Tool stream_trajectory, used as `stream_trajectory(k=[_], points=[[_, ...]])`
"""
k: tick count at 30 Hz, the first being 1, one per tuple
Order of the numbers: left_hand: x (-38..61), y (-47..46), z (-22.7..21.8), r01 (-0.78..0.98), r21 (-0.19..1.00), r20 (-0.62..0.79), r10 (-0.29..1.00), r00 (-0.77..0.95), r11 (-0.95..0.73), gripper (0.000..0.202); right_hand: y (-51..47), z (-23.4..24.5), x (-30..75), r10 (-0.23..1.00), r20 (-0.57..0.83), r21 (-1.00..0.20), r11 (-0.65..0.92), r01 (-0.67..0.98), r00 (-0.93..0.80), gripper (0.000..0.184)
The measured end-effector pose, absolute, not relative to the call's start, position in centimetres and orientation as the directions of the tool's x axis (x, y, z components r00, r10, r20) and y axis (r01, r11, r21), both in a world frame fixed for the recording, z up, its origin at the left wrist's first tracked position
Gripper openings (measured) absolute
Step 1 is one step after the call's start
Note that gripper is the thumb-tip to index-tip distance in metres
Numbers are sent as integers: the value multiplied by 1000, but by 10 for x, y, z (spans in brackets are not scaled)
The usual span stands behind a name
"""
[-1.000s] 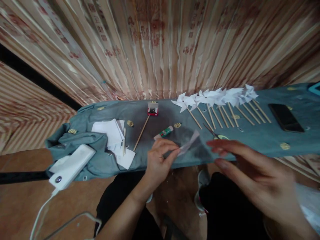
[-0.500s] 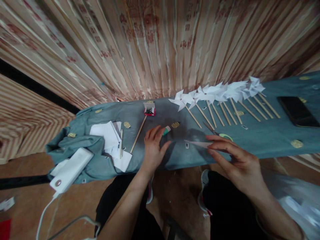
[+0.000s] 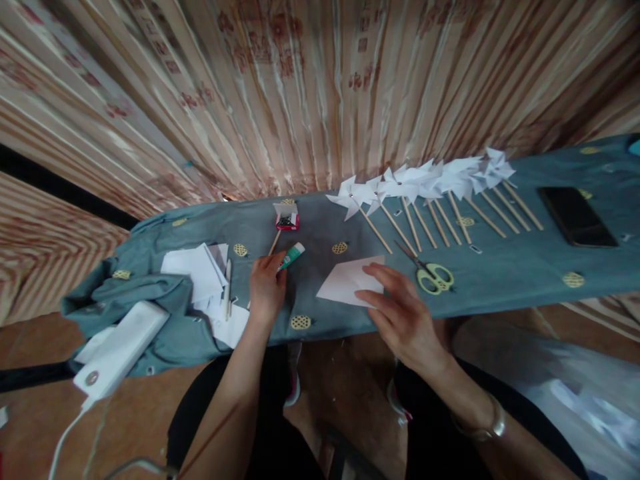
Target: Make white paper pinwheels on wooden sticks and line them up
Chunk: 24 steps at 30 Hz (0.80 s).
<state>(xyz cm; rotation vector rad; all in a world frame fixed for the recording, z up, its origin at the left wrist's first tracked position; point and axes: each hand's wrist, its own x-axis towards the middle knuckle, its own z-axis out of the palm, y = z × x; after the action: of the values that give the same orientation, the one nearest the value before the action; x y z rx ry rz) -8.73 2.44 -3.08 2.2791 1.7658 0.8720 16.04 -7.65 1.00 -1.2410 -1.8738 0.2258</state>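
Observation:
My left hand point(image 3: 267, 290) is closed around the lower end of a green and white glue stick point(image 3: 293, 255), low over the cloth. A wooden stick point(image 3: 275, 243) runs partly hidden beneath that hand. In my right hand point(image 3: 403, 317) is a white paper sheet point(image 3: 345, 279) with a pointed left end, held at its right edge by the fingers. Green-handled scissors point(image 3: 434, 278) lie just right of the paper. A small red box of dark pins point(image 3: 287, 220) stands open beyond my left hand.
Several white paper pinwheels point(image 3: 420, 183) on wooden sticks lie in a row along the back. A black phone point(image 3: 577, 217) rests at the right. Paper sheets point(image 3: 193, 270), a white pen point(image 3: 228, 288) and a white power bank point(image 3: 123, 347) with a cable are at the left.
My left hand has closed on the glue stick and moved it left. My right hand has come left and lower with the paper, which now shows its broad face. The scissors are uncovered.

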Motion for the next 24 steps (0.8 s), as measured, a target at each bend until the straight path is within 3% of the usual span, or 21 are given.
stream_trajectory(k=[3,6,8,11,15,20,24], points=[[-86,15,-26,854,396,409,897,165,-338,47,-79,-9,161,843,486,-522,492,697,-231,25],[-75,-2,-20,783,378,471,831,298,-495,50,-88,-21,168,860,424,-481,479,734,-283,28],[-66,-15,-19,685,380,454,770,448,-622,51,-94,-25,174,871,388,-461,467,754,-302,29],[-52,-29,-22,629,389,361,739,568,-673,56,-98,-29,182,879,376,-461,452,763,-293,28],[-40,-32,-26,607,404,300,726,619,-684,50,-93,-33,188,911,353,-569,389,725,-212,27],[-33,-23,-30,591,401,340,713,613,-700,33,-81,-33,191,958,282,-753,251,608,-46,24],[-28,-16,-31,595,390,363,711,602,-703,28,-78,-33,193,963,263,-772,244,587,-55,23]])
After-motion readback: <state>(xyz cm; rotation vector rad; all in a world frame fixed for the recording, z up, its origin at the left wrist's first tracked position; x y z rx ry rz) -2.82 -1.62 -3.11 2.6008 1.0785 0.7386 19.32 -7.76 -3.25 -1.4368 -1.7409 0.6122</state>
